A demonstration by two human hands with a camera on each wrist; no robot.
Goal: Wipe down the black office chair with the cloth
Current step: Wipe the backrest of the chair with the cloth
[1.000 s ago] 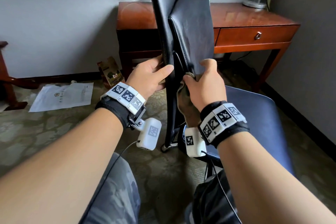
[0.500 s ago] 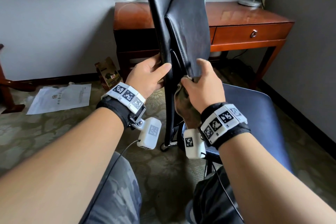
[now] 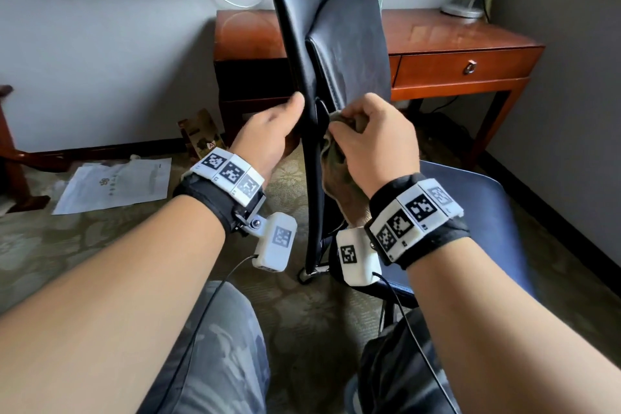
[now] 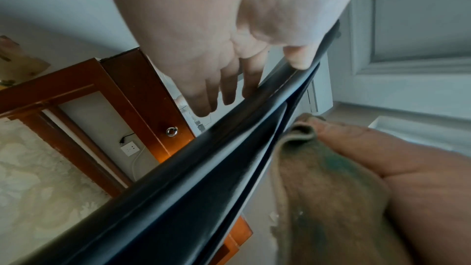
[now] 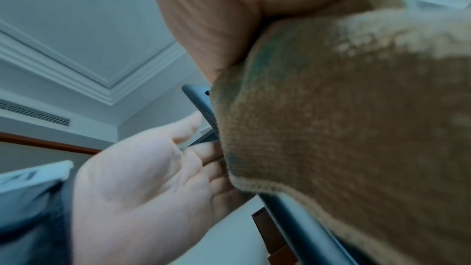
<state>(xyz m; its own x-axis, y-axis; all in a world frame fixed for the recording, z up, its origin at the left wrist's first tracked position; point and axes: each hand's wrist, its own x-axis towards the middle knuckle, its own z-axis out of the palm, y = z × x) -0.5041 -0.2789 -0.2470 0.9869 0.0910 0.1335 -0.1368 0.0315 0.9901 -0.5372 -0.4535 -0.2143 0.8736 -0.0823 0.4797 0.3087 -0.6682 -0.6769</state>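
The black office chair's backrest stands upright in front of me, edge-on, with its seat at the right. My left hand holds the backrest's left edge, thumb on the near side and fingers behind it. In the left wrist view those fingers lie along the back of the black edge. My right hand grips a bunched brown cloth and presses it against the lower backrest by that edge. The cloth fills the right wrist view, hiding the right fingertips.
A red-brown wooden desk with a drawer stands behind the chair, a lamp base on it. A sheet of paper and a small bag lie on the patterned carpet at left. A wall runs close on the right. My knees are below.
My right hand has slid the cloth a little up and toward the backrest's edge, and its thumb has come down off the pad. The left hand keeps its hold.
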